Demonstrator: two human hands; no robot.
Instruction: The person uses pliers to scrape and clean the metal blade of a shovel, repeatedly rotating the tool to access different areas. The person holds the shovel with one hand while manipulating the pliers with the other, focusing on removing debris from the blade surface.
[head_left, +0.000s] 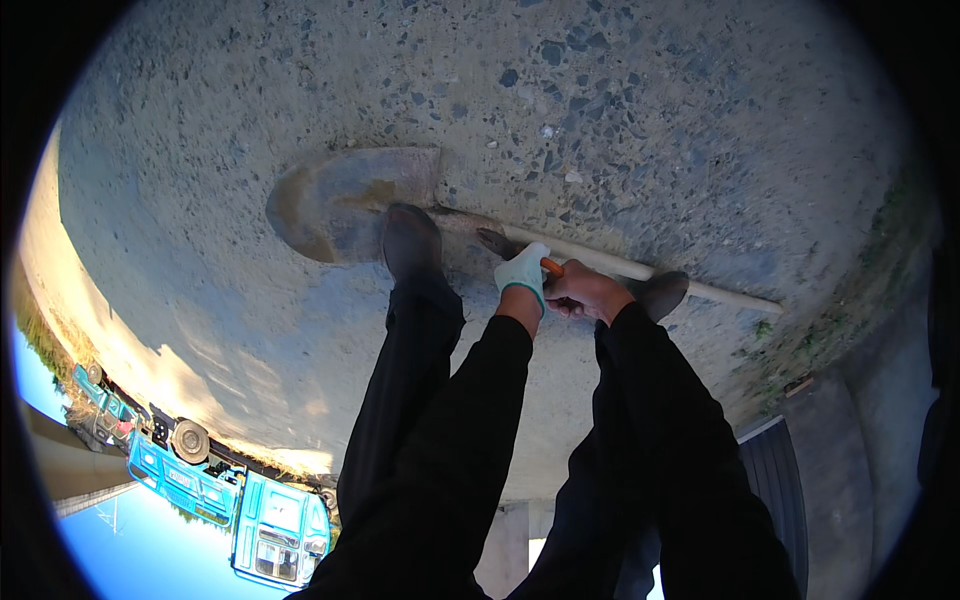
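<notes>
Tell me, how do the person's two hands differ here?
The left hand wears a pale glove with a green cuff; the right hand is bare. The left hand is closed around something with an orange handle; what the right hand grips is hard to tell. The left hand sits nearer the shovel blade, the right hand farther along its shaft. Both come out of black sleeves and meet just above the shaft.
</notes>
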